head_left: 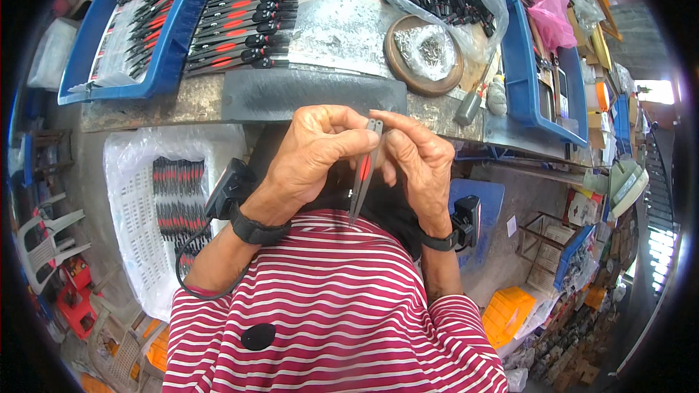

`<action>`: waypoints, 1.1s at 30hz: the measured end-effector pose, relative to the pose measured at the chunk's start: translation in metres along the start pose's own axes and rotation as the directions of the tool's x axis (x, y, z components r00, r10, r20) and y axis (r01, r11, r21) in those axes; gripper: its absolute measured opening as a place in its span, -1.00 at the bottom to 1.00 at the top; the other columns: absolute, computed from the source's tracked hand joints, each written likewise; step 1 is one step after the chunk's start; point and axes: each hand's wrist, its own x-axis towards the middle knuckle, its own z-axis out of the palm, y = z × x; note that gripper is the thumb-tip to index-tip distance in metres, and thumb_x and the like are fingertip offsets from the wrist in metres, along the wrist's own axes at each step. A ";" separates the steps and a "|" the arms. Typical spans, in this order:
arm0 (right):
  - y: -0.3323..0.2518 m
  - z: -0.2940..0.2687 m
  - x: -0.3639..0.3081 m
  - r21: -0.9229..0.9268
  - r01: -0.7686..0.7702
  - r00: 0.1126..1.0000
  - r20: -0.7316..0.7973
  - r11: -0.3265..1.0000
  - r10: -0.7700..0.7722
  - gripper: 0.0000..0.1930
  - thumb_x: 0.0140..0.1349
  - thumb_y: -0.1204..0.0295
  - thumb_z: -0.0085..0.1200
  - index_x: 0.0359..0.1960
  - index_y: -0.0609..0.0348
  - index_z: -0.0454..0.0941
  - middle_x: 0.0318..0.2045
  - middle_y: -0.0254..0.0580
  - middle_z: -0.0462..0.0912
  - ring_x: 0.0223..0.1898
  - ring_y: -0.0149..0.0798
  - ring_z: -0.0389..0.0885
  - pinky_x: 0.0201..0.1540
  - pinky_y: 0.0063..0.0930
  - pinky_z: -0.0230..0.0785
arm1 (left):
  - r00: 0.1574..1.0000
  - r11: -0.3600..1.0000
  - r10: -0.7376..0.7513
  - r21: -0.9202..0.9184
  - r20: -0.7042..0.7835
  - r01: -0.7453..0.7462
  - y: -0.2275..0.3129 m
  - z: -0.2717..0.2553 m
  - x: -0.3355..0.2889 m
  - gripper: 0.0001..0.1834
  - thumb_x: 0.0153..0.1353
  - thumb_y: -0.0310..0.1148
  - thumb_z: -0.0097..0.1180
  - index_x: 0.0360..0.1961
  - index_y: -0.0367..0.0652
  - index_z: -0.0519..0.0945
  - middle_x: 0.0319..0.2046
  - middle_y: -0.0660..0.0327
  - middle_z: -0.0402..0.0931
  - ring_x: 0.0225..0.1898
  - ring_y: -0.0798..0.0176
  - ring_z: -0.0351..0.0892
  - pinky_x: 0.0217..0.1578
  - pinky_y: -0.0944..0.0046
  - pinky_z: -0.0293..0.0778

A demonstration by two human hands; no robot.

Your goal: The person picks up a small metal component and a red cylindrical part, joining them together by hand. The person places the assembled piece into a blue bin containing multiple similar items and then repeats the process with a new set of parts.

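In front of my striped shirt, a slim dark grey two-legged piece [365,165] with a red stripe hangs between my hands. Its legs meet at the rounded top, where small round holes show, and its tips point down toward me. The thumb and fingers of my left hand [320,147] pinch its upper end. My right hand [422,156] closes on the same end from the other side, with its forefinger reaching over the top. Whether a small part also sits between the right fingers is hidden. Just beyond is the bench's edge, covered by a dark plate [313,96].
Rows of black-and-red pieces [237,23] lie on the bench beside a blue bin [171,58]. A brown round dish [393,65] holds small metal parts, near a bag of black parts [444,0] and a screwdriver [468,108]. A plastic-lined white crate [135,204] stands lower left.
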 end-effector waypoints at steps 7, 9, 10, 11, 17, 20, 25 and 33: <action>0.006 -0.017 0.008 0.239 -0.035 0.996 0.087 0.970 0.015 -0.78 0.21 0.53 0.10 -0.11 0.29 0.58 -0.52 -0.41 0.48 -0.63 -0.66 0.23 -0.64 -0.77 0.00 | 0.975 0.983 -0.182 0.027 0.126 0.180 0.005 -0.003 0.010 -0.85 0.01 -0.42 0.26 -0.54 -0.28 0.56 -0.62 0.25 0.50 -0.63 0.46 0.42 -0.59 0.50 0.29; 0.006 -0.020 0.010 0.318 -0.012 0.994 0.105 0.948 -0.023 -0.81 0.16 0.53 0.13 -0.18 0.33 0.58 -0.49 -0.42 0.45 -0.62 -0.66 0.22 -0.63 -0.77 -0.02 | 0.962 0.976 -0.219 0.028 0.164 0.217 0.006 0.001 0.013 -0.83 0.00 -0.41 0.27 -0.55 -0.27 0.55 -0.63 0.26 0.48 -0.64 0.47 0.41 -0.60 0.50 0.27; 0.004 -0.022 0.010 0.324 -0.008 0.994 0.109 0.946 -0.029 -0.82 0.16 0.52 0.14 -0.21 0.33 0.58 -0.50 -0.43 0.45 -0.62 -0.66 0.22 -0.63 -0.77 -0.02 | 0.963 0.978 -0.207 0.024 0.170 0.206 0.005 0.004 0.015 -0.83 -0.01 -0.41 0.28 -0.55 -0.27 0.55 -0.64 0.26 0.49 -0.64 0.47 0.40 -0.61 0.50 0.26; 0.003 -0.025 0.010 0.329 -0.005 0.993 0.109 0.944 -0.033 -0.82 0.16 0.51 0.15 -0.23 0.34 0.58 -0.50 -0.43 0.44 -0.62 -0.66 0.23 -0.62 -0.77 -0.03 | 0.961 0.977 -0.214 0.046 0.172 0.210 0.006 0.006 0.016 -0.83 -0.01 -0.40 0.29 -0.55 -0.27 0.56 -0.64 0.26 0.49 -0.64 0.47 0.40 -0.61 0.50 0.26; -0.005 -0.033 0.008 0.272 0.009 0.999 0.027 0.962 -0.017 -0.77 0.14 0.43 0.19 -0.28 0.40 0.54 -0.61 -0.42 0.46 -0.67 -0.66 0.21 -0.64 -0.78 -0.03 | 0.973 0.970 -0.187 0.180 0.136 0.161 0.008 0.018 0.022 -0.78 -0.01 -0.34 0.32 -0.54 -0.29 0.60 -0.66 0.27 0.47 -0.65 0.48 0.40 -0.62 0.50 0.29; -0.004 -0.038 0.007 0.332 0.004 1.000 0.012 0.943 -0.008 -0.76 0.15 0.46 0.17 -0.25 0.44 0.52 -0.55 -0.36 0.51 -0.64 -0.64 0.25 -0.64 -0.78 0.01 | 0.953 0.963 -0.200 0.225 0.228 0.148 0.008 0.016 0.026 -0.79 0.05 -0.33 0.30 -0.43 -0.27 0.59 -0.59 0.29 0.52 -0.60 0.48 0.44 -0.55 0.52 0.32; 0.008 -0.050 0.005 0.439 -0.004 1.000 0.017 0.899 -0.004 -0.74 0.17 0.48 0.15 -0.20 0.45 0.49 -0.47 -0.29 0.54 -0.62 -0.61 0.29 -0.64 -0.78 0.07 | 0.945 0.962 -0.201 0.234 0.259 0.140 -0.001 0.018 0.027 -0.75 0.05 -0.33 0.29 -0.35 -0.31 0.61 -0.57 0.29 0.53 -0.56 0.49 0.45 -0.51 0.51 0.35; 0.020 -0.058 -0.002 0.525 0.003 1.000 0.004 0.851 -0.006 -0.74 0.19 0.49 0.13 -0.17 0.48 0.48 -0.43 -0.22 0.54 -0.59 -0.58 0.30 -0.60 -0.78 0.10 | 0.932 0.970 -0.198 0.195 0.303 0.143 -0.011 0.021 0.025 -0.77 0.04 -0.38 0.28 -0.35 -0.36 0.61 -0.57 0.27 0.52 -0.56 0.49 0.43 -0.53 0.50 0.34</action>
